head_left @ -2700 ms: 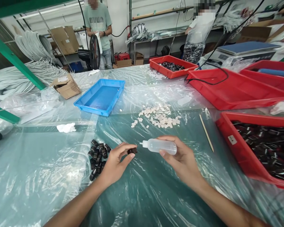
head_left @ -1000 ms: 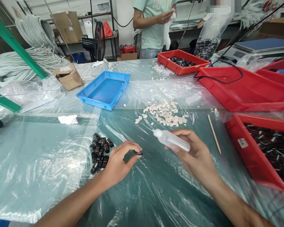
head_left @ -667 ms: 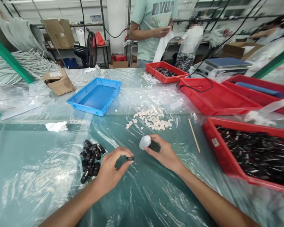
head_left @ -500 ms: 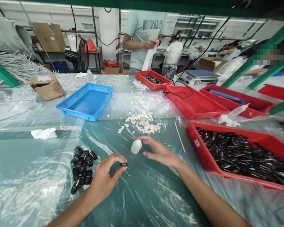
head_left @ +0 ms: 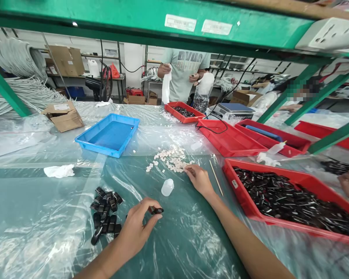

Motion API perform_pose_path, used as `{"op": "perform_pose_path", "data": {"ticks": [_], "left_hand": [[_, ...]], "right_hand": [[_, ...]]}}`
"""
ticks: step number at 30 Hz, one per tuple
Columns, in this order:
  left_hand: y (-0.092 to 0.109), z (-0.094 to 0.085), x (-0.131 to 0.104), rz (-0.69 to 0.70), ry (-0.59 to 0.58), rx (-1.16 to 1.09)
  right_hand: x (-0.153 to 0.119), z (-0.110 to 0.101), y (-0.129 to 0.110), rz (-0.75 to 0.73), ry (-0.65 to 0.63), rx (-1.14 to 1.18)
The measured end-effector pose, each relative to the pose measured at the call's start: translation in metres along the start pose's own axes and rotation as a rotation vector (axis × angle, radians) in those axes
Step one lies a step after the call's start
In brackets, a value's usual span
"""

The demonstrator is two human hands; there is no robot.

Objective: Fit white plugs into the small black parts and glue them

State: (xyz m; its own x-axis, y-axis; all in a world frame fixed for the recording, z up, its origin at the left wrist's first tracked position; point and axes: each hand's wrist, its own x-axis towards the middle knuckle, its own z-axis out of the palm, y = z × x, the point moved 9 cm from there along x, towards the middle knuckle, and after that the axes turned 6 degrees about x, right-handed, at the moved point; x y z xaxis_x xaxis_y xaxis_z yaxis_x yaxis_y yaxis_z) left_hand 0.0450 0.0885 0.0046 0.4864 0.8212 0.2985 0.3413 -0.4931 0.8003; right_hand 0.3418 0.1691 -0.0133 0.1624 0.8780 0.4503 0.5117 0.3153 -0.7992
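Black part [head_left: 157, 211] looked small, glossy and rounded, pinched between thumb and fingertips of the left hand [head_left: 140, 220] over the plastic-covered table [head_left: 174, 248]. Right hand [head_left: 200, 179] had its fingers drawn close together at the near right edge of the pale pieces [head_left: 174, 159]; couldn't tell if it gripped one. Those were small, flat, off-white, loosely scattered. Bottle [head_left: 167, 187], translucent white, was between the hands. Glossy black pile [head_left: 104, 213] lay near the left hand, wooden stick [head_left: 216, 178] just right of the right hand.
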Motion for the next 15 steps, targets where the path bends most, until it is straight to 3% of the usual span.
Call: {"op": "perform_pose_path", "data": {"ticks": [3, 7, 11, 15], "left_hand": [[-0.013, 0.010, -0.004, -0.093, -0.078, -0.078], [-0.021, 0.028, -0.010, -0.179, -0.223, -0.224], [-0.014, 0.024, -0.007, -0.166, -0.184, -0.141], [0.001, 0.014, -0.002, -0.081, -0.115, -0.059]], "right_hand": [[-0.014, -0.003, -0.033, -0.016, -0.008, 0.103], [-0.050, 0.013, -0.093, -0.057, -0.081, 0.235], [-0.085, 0.041, -0.149, -0.223, -0.216, 0.266], [-0.098, 0.055, -0.164, -0.298, -0.275, 0.264]]}}
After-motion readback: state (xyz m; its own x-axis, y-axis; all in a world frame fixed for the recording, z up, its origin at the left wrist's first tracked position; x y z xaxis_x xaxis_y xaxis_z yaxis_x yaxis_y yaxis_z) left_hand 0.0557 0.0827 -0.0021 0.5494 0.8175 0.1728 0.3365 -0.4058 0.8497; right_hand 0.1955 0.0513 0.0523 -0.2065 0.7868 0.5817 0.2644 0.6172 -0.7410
